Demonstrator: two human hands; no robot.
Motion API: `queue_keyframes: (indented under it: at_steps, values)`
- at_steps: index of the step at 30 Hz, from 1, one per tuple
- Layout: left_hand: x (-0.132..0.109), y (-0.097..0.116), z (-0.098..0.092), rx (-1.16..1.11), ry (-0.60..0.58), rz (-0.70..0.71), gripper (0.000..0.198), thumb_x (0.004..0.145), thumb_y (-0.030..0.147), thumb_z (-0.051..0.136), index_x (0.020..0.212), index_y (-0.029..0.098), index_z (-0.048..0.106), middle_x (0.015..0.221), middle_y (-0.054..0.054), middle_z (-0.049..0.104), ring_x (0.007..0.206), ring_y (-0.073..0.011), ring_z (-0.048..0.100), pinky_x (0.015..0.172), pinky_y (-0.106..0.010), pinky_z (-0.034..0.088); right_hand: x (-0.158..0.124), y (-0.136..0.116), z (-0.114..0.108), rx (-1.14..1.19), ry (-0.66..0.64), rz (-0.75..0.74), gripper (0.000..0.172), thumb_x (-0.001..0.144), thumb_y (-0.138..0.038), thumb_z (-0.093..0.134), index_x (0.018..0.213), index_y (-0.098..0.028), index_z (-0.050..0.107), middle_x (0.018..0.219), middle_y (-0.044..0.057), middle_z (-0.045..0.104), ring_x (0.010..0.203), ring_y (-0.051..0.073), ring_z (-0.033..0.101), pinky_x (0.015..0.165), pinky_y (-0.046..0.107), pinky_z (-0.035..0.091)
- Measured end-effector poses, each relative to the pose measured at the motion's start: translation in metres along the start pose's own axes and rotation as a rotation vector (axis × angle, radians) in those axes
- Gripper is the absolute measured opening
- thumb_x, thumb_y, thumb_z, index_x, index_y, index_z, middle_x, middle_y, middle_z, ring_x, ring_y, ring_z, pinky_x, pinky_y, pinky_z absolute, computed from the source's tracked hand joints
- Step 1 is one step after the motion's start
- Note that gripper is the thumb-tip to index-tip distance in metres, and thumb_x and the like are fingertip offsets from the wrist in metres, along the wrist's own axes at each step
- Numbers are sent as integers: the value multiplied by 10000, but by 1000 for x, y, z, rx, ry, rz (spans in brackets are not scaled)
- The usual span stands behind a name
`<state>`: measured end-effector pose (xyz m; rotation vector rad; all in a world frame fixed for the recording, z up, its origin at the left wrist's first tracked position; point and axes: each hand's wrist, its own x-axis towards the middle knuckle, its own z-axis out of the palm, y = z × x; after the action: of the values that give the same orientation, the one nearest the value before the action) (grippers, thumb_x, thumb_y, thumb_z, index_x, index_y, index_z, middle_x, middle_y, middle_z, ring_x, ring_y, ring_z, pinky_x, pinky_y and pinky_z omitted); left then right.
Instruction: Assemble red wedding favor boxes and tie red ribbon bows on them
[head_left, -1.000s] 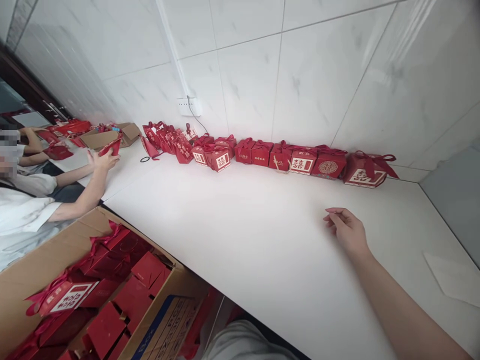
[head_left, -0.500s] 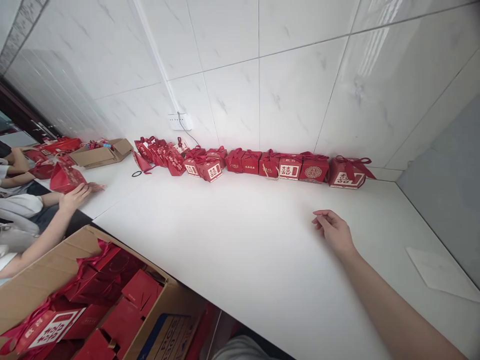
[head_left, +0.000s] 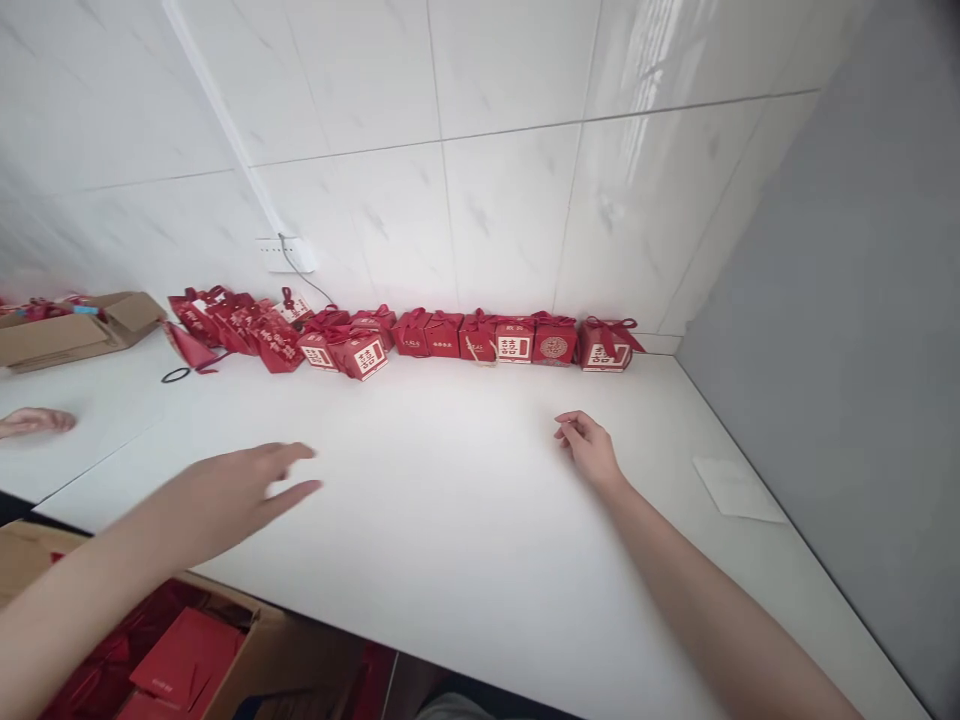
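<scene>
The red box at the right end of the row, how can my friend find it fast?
Along the tiled wall, at the back of the white table, stands a row of red boxes. Go to the end nearest the grey panel. The last box has a ribbon tail hanging over its white label; the neighbouring box shows a round pale emblem.

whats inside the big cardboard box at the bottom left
Inside the cardboard box, red boxes show. The left forearm crosses over part of the opening, and whatever lies beneath the top boxes is hidden.
</scene>
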<state>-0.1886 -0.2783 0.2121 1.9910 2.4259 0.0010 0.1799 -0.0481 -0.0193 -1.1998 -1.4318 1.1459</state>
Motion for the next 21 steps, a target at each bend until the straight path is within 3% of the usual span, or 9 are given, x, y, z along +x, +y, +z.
queue_keyframes:
  at_steps: [2, 5, 7, 9, 11, 14, 17, 21]
  values:
    - [44, 29, 18, -46, -209, 250, 386, 884, 546, 571, 1171, 311, 678, 1139, -12, 694, 895, -206, 695, 823, -308, 513, 2, 1, 2, -6, 6, -20, 296, 816, -432, 511, 955, -194, 621, 785, 38, 660, 626, 155, 583, 520, 257, 445]
    - [115, 80, 60, -168, -336, 578, 410, 884, 521, 566, 1191, 271, 672, 1269, -48, 648, 1110, -241, 649, 964, -314, 473, 4, 1, 5, -24, 30, -49, 285, 831, -413, 485, 976, -205, 616, 798, 31, 660, 657, 162, 599, 539, 260, 464]
    - [156, 112, 98, -247, -282, 595, 456, 856, 488, 614, 1239, 241, 644, 1374, -77, 590, 1226, -257, 593, 1047, -327, 439, 4, 1, 7, -49, 64, -68, 290, 833, -410, 486, 1006, -215, 613, 856, 39, 667, 723, 178, 617, 555, 265, 483]
    - [186, 139, 136, -272, -193, 552, 558, 904, 462, 548, 1396, 201, 509, 1543, -138, 406, 1386, -296, 446, 1149, -424, 341, 8, 3, 8, -80, 125, -85, 300, 834, -407, 494, 1043, -221, 601, 967, 57, 669, 827, 192, 630, 614, 282, 516]
    - [201, 156, 169, -298, -96, 486, 572, 962, 436, 438, 1468, 172, 403, 1600, -166, 293, 1469, -313, 313, 1202, -533, 206, 17, 6, 7, -115, 212, -89, 306, 830, -388, 501, 1072, -217, 580, 1079, 80, 652, 914, 198, 634, 717, 311, 540]
    - [207, 165, 199, -329, -5, 445, 534, 986, 438, 381, 1452, 180, 420, 1583, -150, 342, 1489, -282, 276, 1223, -553, 129, 47, 7, 1, -177, 366, -68, 369, 807, -356, 516, 1135, -189, 542, 1164, 132, 609, 927, 216, 641, 779, 358, 546]
    - [207, 160, 209, -342, 17, 474, 509, 978, 470, 400, 1416, 222, 477, 1571, -98, 384, 1490, -252, 283, 1233, -504, 160, 90, -5, -14, -268, 527, -85, 498, 838, -356, 494, 1290, -149, 461, 1280, 198, 521, 1045, 249, 611, 874, 401, 520]
    - [209, 155, 211, -358, 31, 494, 506, 976, 488, 400, 1409, 243, 491, 1568, -87, 391, 1484, -254, 295, 1228, -509, 182, 145, -31, -33, -463, 665, -181, 580, 906, -408, 480, 1440, -211, 372, 1533, 184, 283, 1432, 291, 268, 1121, 480, 298]
